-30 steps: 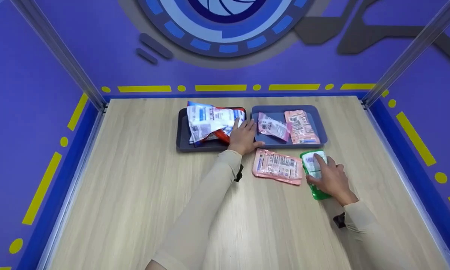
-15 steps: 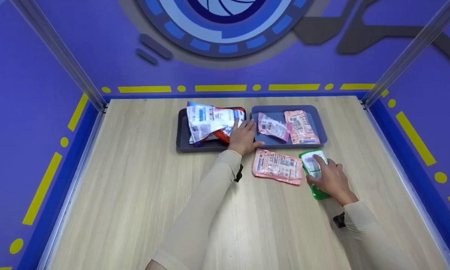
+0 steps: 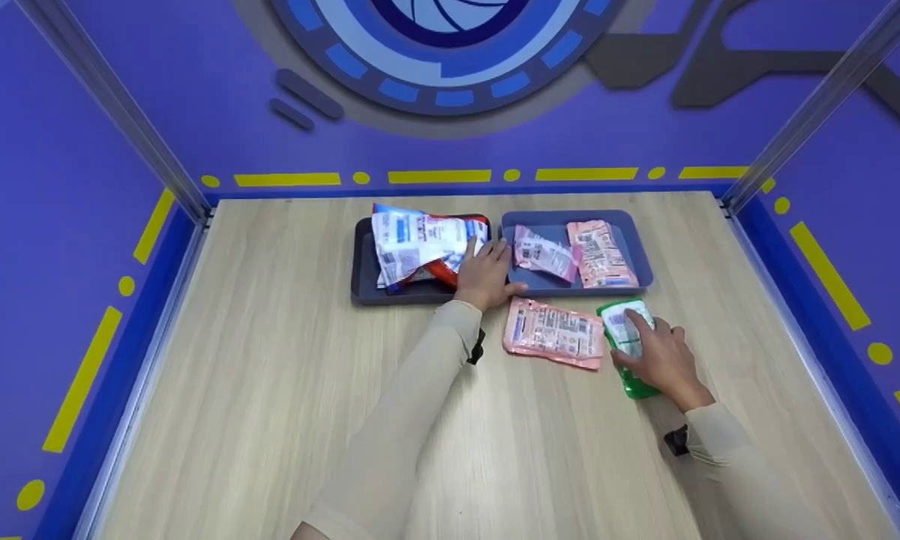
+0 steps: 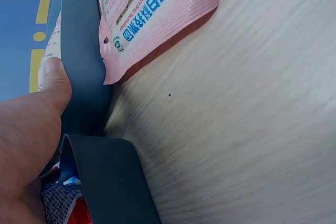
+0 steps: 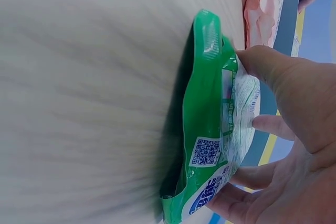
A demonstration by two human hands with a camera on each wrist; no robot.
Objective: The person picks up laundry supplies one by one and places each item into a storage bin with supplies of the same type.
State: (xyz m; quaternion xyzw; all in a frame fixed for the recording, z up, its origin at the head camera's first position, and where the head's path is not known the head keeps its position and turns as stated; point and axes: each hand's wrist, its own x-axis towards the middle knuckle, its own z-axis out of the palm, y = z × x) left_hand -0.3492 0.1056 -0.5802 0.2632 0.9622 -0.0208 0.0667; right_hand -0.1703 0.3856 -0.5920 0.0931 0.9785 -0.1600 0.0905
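My left hand [image 3: 484,274] rests with spread fingers where the dark tray [image 3: 364,281] and the blue-grey tray [image 3: 643,255] meet. Its fingertips reach a white-and-blue pouch [image 3: 405,238] lying over red packaging in the dark tray. My right hand [image 3: 664,360] holds a green pouch [image 5: 202,114] lying on the table, thumb at one long edge and the other fingers curved over its white label and far edge. A flat pink pouch [image 3: 555,335] lies just left of the green one, in front of the blue-grey tray.
Inside the blue-grey tray lie a small pink-and-white packet [image 3: 544,253] and another pink pouch [image 3: 601,255]. Both trays stand side by side near the back of the wooden table [image 3: 285,360]. Blue-purple panels [image 3: 240,112] enclose the back and both sides.
Both hands keep the same places, and the pouches and trays stay put. The whole head view has shifted very slightly.
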